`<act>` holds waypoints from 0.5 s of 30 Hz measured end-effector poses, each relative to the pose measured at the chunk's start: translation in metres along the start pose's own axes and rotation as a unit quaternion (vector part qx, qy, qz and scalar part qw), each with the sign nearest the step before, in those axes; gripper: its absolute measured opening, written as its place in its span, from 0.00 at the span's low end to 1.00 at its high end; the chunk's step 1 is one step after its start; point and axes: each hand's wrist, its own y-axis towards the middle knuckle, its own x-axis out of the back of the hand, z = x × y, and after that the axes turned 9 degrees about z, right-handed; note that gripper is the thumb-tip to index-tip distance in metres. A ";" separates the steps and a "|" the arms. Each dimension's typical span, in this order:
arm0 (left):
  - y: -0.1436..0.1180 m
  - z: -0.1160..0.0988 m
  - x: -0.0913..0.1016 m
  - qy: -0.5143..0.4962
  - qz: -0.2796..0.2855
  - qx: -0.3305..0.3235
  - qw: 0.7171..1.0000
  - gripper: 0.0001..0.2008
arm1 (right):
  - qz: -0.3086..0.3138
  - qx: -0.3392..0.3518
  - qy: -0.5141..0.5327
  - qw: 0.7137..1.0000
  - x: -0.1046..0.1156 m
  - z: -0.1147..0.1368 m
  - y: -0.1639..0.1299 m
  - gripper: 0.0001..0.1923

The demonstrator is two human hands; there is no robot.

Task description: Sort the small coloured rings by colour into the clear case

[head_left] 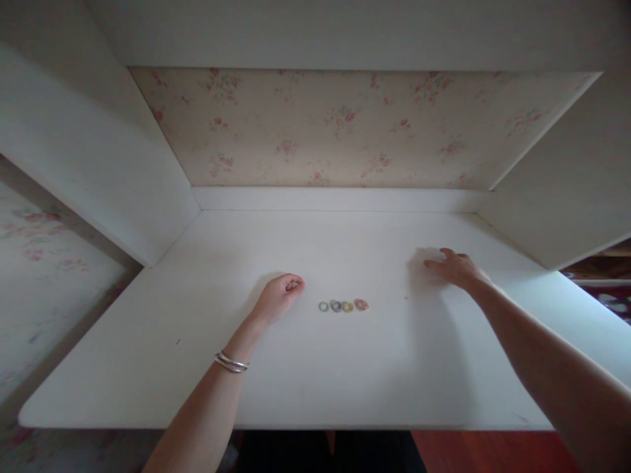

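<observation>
Four small coloured rings lie in a row on the white desktop: a pale green ring (323, 306), a grey-blue ring (336, 306), a yellow ring (348, 307) and a pinkish ring (361, 305). The last three look coiled or stacked. Left of the row, my left hand (279, 297) rests with curled fingers pressed toward the thumb; whatever may be inside is hidden. Farther back on the right, my right hand (454, 266) reaches low over the desktop with thumb and fingers apart. A faint pale patch between those fingertips is too unclear to name.
The white desktop (305, 374) has a raised strip along its back and white panels (552, 164) on both sides. A small dark mark (178, 341) lies at left, a tiny speck (405, 298) right of the rings. Shelves with items (604, 269) stand beyond the right edge.
</observation>
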 end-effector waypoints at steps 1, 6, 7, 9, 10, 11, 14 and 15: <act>0.000 0.000 0.000 -0.001 0.001 0.001 1.000 0.17 | 0.025 -0.012 -0.013 1.000 -0.001 0.001 -0.001 0.38; 0.000 0.001 -0.003 -0.009 -0.006 -0.008 1.000 0.17 | 0.038 -0.017 -0.030 0.999 0.003 0.033 -0.018 0.35; 0.000 0.002 -0.003 -0.008 -0.008 -0.009 1.000 0.17 | 0.025 0.000 -0.019 1.000 0.003 0.044 -0.024 0.34; 0.000 0.002 -0.005 0.001 -0.019 -0.010 1.000 0.17 | 0.004 0.052 0.010 0.999 0.001 0.071 -0.038 0.34; 0.000 0.002 -0.007 0.008 -0.028 -0.013 0.999 0.17 | 0.003 0.084 0.030 0.996 -0.001 0.087 -0.047 0.34; 0.000 0.002 -0.008 0.017 -0.038 -0.020 0.999 0.18 | 0.005 0.114 0.053 0.992 -0.005 0.104 -0.057 0.33; 0.000 0.001 -0.014 0.042 -0.071 -0.046 0.996 0.29 | 0.016 0.194 0.108 0.975 -0.016 0.154 -0.089 0.31; 0.001 0.001 -0.016 0.047 -0.077 -0.053 0.994 0.33 | 0.019 0.216 0.120 0.969 -0.020 0.169 -0.100 0.30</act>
